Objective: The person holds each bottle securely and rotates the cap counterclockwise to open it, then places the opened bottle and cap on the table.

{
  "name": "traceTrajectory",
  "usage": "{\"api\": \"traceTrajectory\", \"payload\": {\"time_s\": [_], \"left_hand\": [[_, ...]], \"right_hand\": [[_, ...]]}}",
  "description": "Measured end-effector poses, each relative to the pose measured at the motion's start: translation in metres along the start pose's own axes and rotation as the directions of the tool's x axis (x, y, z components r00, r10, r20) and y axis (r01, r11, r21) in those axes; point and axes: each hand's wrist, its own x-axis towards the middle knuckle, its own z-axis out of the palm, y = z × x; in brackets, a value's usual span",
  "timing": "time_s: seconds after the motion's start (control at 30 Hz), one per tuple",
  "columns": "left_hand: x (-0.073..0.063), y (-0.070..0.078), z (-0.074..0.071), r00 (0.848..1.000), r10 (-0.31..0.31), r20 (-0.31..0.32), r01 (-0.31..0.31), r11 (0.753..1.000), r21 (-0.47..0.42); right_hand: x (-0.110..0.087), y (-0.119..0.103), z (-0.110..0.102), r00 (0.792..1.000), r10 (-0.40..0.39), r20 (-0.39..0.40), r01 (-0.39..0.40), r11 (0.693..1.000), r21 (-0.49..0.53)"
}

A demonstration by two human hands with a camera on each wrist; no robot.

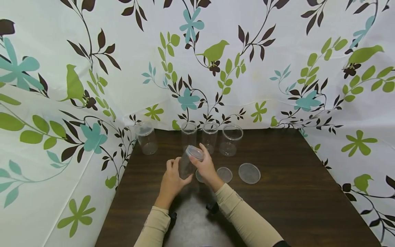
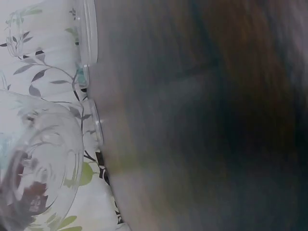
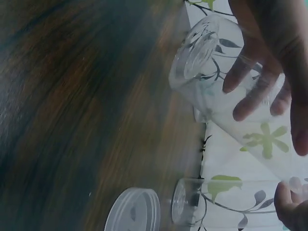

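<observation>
In the head view a clear plastic jar (image 1: pixel 185 166) tilts above the table, its base toward the lower left. A translucent lid (image 1: pixel 196 153) covers its top. My left hand (image 1: pixel 171 181) grips the jar's lower side, its fingers showing through the clear wall in the right wrist view. My right hand (image 1: pixel 207 166) pinches the lid at the rim, thumb on the near side and fingers beyond. The left wrist view catches only the jar's round base (image 2: pixel 43 168); no hand shows there.
Three open clear jars, among them the wide one (image 1: pixel 229 142), stand by the back wall. A lidded jar (image 1: pixel 146 139) is at back left. Three loose lids, including the large lid (image 1: pixel 249 173), lie on the dark wooden table (image 1: pixel 287 199). Patterned sheeting encloses the back and sides.
</observation>
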Motion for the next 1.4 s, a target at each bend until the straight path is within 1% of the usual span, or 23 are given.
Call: {"api": "traceTrajectory", "payload": {"time_s": [0.07,0.13,0.2,0.23,0.3,0.33,0.47,0.57,0.6,0.63,0.73,0.8,0.83,0.9,0.97,1.07,1.17,1.2,1.27,1.33,1.37,1.4], "left_hand": [[-0.001,0.002,-0.001,0.999,-0.009,0.038,0.009,1.0,0.012],[-0.001,0.003,-0.002,0.996,-0.024,0.092,0.022,1.0,0.022],[0.0,0.004,-0.004,0.987,-0.044,0.156,0.039,0.999,0.035],[0.0,0.005,-0.005,0.98,-0.058,0.191,0.052,0.998,0.04],[0.001,0.005,-0.007,0.968,-0.071,0.242,0.065,0.997,0.035],[0.002,0.005,-0.008,0.962,-0.073,0.263,0.067,0.997,0.033],[0.003,0.003,-0.012,0.946,-0.054,0.321,0.067,0.997,-0.031],[0.003,-0.001,-0.014,0.93,-0.027,0.365,0.083,0.987,-0.136],[0.003,-0.003,-0.014,0.923,-0.014,0.386,0.095,0.977,-0.191],[0.003,-0.005,-0.015,0.913,0.0,0.408,0.115,0.959,-0.258],[0.002,-0.009,-0.017,0.887,0.037,0.461,0.185,0.885,-0.426],[0.002,-0.012,-0.018,0.873,0.053,0.485,0.227,0.836,-0.499],[0.001,-0.013,-0.018,0.87,0.054,0.491,0.241,0.822,-0.517],[0.001,-0.014,-0.018,0.869,0.045,0.493,0.255,0.813,-0.524],[0.001,-0.015,-0.018,0.874,0.034,0.485,0.262,0.808,-0.528],[0.002,-0.015,-0.02,0.882,0.011,0.47,0.268,0.81,-0.521],[0.001,-0.016,-0.02,0.891,0.0,0.454,0.257,0.824,-0.505],[0.001,-0.016,-0.021,0.892,-0.005,0.453,0.258,0.827,-0.499],[0.0,-0.016,-0.022,0.891,-0.008,0.455,0.257,0.834,-0.488],[0.0,-0.016,-0.023,0.887,-0.003,0.462,0.258,0.833,-0.49],[0.0,-0.017,-0.024,0.884,0.008,0.467,0.257,0.827,-0.5],[0.0,-0.017,-0.025,0.877,0.022,0.479,0.266,0.81,-0.523]], "right_hand": [[0.001,0.001,0.001,0.999,0.022,-0.028,-0.021,0.999,0.04],[0.001,0.001,0.002,0.998,0.043,-0.054,-0.04,0.998,0.05],[0.001,0.001,0.002,0.996,0.055,-0.073,-0.051,0.997,0.059],[0.001,0.002,0.002,0.995,0.055,-0.081,-0.05,0.997,0.059],[0.001,0.004,0.002,0.995,0.052,-0.086,-0.046,0.997,0.066],[0.003,0.008,0.002,0.995,0.052,-0.088,-0.046,0.996,0.07],[0.011,0.025,-0.002,0.996,0.055,-0.077,-0.048,0.995,0.085],[0.016,0.036,-0.004,0.997,0.052,-0.05,-0.047,0.994,0.095],[0.017,0.037,-0.005,0.999,0.043,-0.032,-0.04,0.994,0.105],[0.017,0.038,-0.006,0.999,0.033,-0.01,-0.032,0.992,0.118],[0.018,0.038,-0.009,0.998,-0.004,0.07,-0.007,0.988,0.153],[0.019,0.038,-0.012,0.991,-0.03,0.132,0.005,0.983,0.186],[0.019,0.038,-0.013,0.987,-0.038,0.158,0.006,0.98,0.198],[0.019,0.038,-0.014,0.979,-0.049,0.198,0.005,0.976,0.216],[0.019,0.039,-0.014,0.975,-0.049,0.216,-0.001,0.974,0.226],[0.018,0.04,-0.013,0.979,-0.031,0.201,-0.015,0.975,0.223],[0.017,0.041,-0.011,0.986,-0.002,0.169,-0.029,0.983,0.179],[0.016,0.041,-0.01,0.986,0.006,0.164,-0.033,0.986,0.162],[0.015,0.041,-0.008,0.987,0.015,0.159,-0.036,0.991,0.13],[0.015,0.042,-0.008,0.985,0.012,0.172,-0.032,0.992,0.118],[0.015,0.042,-0.008,0.983,0.004,0.185,-0.027,0.992,0.122],[0.015,0.042,-0.009,0.978,-0.005,0.211,-0.024,0.991,0.133]]}}
